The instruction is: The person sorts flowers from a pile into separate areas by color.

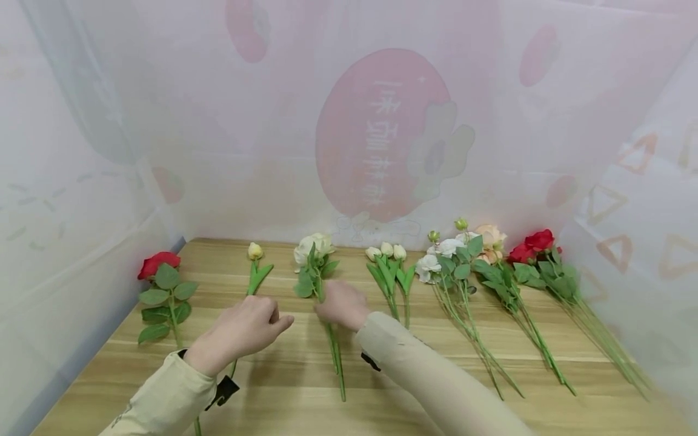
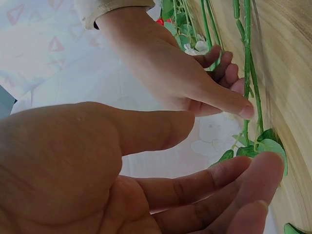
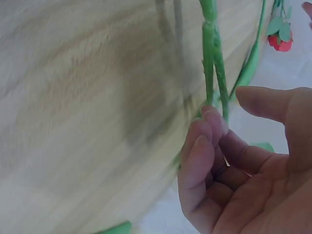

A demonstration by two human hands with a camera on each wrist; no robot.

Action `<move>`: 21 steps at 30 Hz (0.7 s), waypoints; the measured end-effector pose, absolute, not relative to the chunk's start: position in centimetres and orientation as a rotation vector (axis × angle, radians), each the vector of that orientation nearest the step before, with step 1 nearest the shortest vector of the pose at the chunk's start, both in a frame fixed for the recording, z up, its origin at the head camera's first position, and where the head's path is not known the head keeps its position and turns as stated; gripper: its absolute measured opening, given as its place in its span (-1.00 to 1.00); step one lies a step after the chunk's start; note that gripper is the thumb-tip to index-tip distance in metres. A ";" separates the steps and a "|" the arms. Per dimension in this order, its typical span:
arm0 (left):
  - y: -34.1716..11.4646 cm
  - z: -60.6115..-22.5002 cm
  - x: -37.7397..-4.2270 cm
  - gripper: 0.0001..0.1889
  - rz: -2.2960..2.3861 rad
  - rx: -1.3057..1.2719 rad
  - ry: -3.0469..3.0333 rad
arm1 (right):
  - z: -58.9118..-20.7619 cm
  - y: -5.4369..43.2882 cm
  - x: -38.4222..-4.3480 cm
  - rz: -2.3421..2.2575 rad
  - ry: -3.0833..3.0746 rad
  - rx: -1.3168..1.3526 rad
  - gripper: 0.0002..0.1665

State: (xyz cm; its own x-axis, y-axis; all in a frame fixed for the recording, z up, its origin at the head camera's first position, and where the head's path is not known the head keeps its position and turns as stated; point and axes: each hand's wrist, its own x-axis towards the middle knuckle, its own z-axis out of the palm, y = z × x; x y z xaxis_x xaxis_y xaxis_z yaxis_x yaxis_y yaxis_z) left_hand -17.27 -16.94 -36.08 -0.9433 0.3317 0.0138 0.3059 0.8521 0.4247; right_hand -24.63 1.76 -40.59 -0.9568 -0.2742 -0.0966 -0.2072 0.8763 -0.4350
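Observation:
Two green stems [image 3: 208,63] carry cream-white roses [image 1: 313,248] at the middle of the table. My right hand [image 1: 342,306] is at these stems, just below the leaves. In the right wrist view its bent fingertips [image 3: 209,117] lie right at the stems, while the thumb stands apart from the fingers. My left hand [image 1: 242,330] hovers with a relaxed, spread thumb and nothing in its grasp. Beneath it runs the stem of a yellow tulip [image 1: 255,251], partly hidden by that hand.
A red rose [image 1: 159,264] lies at the left. To the right are white tulips [image 1: 386,249], white roses [image 1: 429,266], peach roses [image 1: 491,236] and red roses [image 1: 538,242], stems toward me. A printed cloth [image 1: 245,133] encloses the wooden table [image 1: 272,393].

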 end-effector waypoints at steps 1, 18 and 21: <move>-17.0 -36.1 -17.3 -0.44 0.666 0.514 2.966 | -40.4 2.0 -24.5 -0.675 2.883 -0.371 -0.47; -17.5 -36.3 -18.2 -0.46 0.652 0.466 2.942 | -37.5 12.5 -17.2 -1.014 3.048 -0.449 -0.74; -17.5 -36.3 -18.3 -0.46 0.646 0.463 2.943 | -38.1 13.9 -16.2 -0.955 3.107 -0.408 -0.76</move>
State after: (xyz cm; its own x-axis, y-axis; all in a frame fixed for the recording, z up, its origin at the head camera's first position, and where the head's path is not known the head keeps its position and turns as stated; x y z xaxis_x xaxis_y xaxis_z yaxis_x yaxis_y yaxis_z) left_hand -18.27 -17.48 -36.29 -0.9496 0.3125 -0.0255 0.2731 0.8644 0.4223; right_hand -16.19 13.85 -38.05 -0.9601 -0.1961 0.1993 -0.2742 0.8000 -0.5337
